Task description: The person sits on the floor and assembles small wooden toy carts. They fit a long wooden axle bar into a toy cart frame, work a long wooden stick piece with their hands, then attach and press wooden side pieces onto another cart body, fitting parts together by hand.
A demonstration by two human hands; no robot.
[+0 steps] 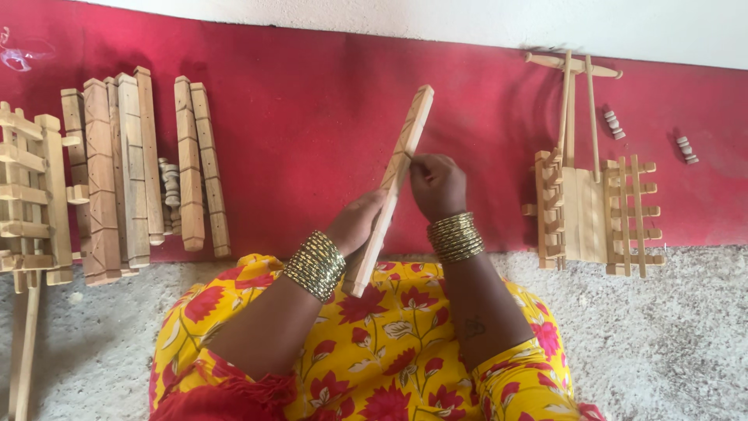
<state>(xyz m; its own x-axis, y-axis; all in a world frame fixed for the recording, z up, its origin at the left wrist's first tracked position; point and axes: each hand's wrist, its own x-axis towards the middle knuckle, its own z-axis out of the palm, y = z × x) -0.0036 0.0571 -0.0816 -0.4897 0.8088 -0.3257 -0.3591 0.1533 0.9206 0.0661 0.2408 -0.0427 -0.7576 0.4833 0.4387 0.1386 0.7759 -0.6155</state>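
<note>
A long carved wooden slat (407, 144) slants up from my lap towards the red mat (312, 117). My left hand (354, 224) grips its lower half from the left side. My right hand (437, 185) is closed against the slat's right edge near its middle, fingers pinched; whether something small sits between them is hidden. Both wrists wear stacks of gold bangles. My lap is covered by yellow cloth with red flowers (389, 343).
Several carved wooden slats (117, 171) lie side by side at the left, with turned pegs (170, 191) between them and a ladder-like wooden frame (27, 195) at the far left. A partly assembled wooden frame (592, 210) lies right, two small turned pegs (686, 150) beyond it.
</note>
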